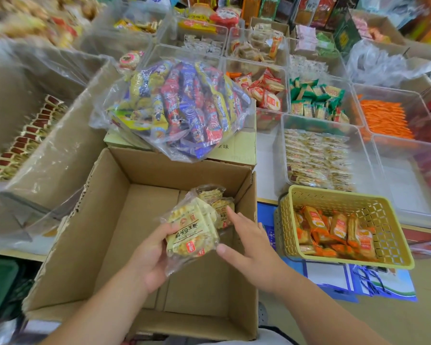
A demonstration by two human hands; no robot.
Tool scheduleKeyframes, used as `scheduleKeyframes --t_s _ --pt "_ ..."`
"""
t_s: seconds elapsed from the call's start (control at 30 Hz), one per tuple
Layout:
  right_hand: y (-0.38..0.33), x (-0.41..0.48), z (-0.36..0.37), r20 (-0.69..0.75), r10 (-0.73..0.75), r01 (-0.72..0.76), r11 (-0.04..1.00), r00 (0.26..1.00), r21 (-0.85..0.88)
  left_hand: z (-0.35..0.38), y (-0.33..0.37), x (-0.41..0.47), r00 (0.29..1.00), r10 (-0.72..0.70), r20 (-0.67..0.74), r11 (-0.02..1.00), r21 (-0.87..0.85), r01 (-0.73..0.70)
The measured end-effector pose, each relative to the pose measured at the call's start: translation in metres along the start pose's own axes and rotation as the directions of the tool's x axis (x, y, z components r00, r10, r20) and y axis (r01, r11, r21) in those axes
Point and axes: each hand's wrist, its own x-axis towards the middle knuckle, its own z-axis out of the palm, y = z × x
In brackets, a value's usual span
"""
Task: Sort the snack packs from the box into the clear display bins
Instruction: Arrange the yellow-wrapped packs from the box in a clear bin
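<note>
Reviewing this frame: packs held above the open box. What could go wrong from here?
1. The left hand grips several snack packs in a loose stack while the right hand is open beside them; one may slip back into the cardboard box.
2. The clear bag of mixed snacks sits right at the box's far edge; an arm reaching towards the clear bins could possibly knock it in.

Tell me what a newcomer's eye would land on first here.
First, at bottom centre, the left hand grips a stack of yellow snack packs over the open cardboard box, with the right hand beside it. Behind the box lies a big clear bag of colourful snacks. To the right stands a yellow basket of orange packs.
</note>
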Motion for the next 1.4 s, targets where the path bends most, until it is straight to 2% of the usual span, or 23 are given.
scheduleKeyframes --t_s 0.23,0.37,0.57,0.6,0.7,0.8,0.9,1.0,1.17,1.3,1.4 --pt "-0.019 -0.004 -0.018 0.083 -0.077 0.071 0.995 0.994 0.069 0.035 -0.022 -0.022 0.995 -0.006 0.097 0.99 -0.138 0.019" --pt "-0.007 -0.006 -0.029 0.079 -0.159 0.141 0.97 0.984 0.196 0.061 -0.034 -0.026 0.991 0.026 0.13 0.98 -0.197 0.0" --pt "0.022 -0.004 -0.056 0.017 -0.246 0.219 0.891 0.969 0.398 0.107 -0.047 -0.025 0.991 0.122 0.044 0.978 -0.178 -0.113" --pt "0.027 -0.003 -0.061 -0.006 -0.256 0.24 0.894 0.967 0.378 0.114 -0.049 -0.025 0.989 0.145 0.017 0.976 -0.165 -0.141" --pt "0.038 -0.004 -0.077 -0.072 -0.365 0.372 0.911 0.928 0.177 0.134 -0.058 -0.023 0.972 0.218 -0.086 0.968 -0.105 -0.226" --pt "0.047 -0.008 -0.096 0.005 -0.52 0.519 0.853 0.854 0.044 0.153 -0.072 -0.023 0.941 0.282 -0.185 0.95 -0.082 -0.301" --pt "0.059 -0.012 -0.111 0.066 -0.62 0.621 0.784 0.782 0.007 0.169 -0.091 -0.023 0.923 0.335 -0.191 0.925 -0.118 -0.36" --pt "0.072 -0.016 -0.119 0.042 -0.643 0.642 0.766 0.765 0.034 0.181 -0.109 -0.021 0.907 0.382 -0.177 0.91 -0.102 -0.402" --pt "0.091 -0.024 -0.129 0.01 -0.633 0.63 0.771 0.774 0.098 0.199 -0.125 -0.014 0.891 0.428 -0.15 0.87 -0.198 -0.451" --pt "0.1 -0.024 -0.139 0.019 -0.623 0.62 0.781 0.782 0.074 0.207 -0.136 -0.002 0.916 0.367 -0.163 0.86 -0.315 -0.401" --pt "0.106 -0.024 -0.149 0.027 -0.607 0.604 0.794 0.794 0.068 0.215 -0.14 0.005 0.934 0.337 -0.121 0.865 -0.351 -0.358"
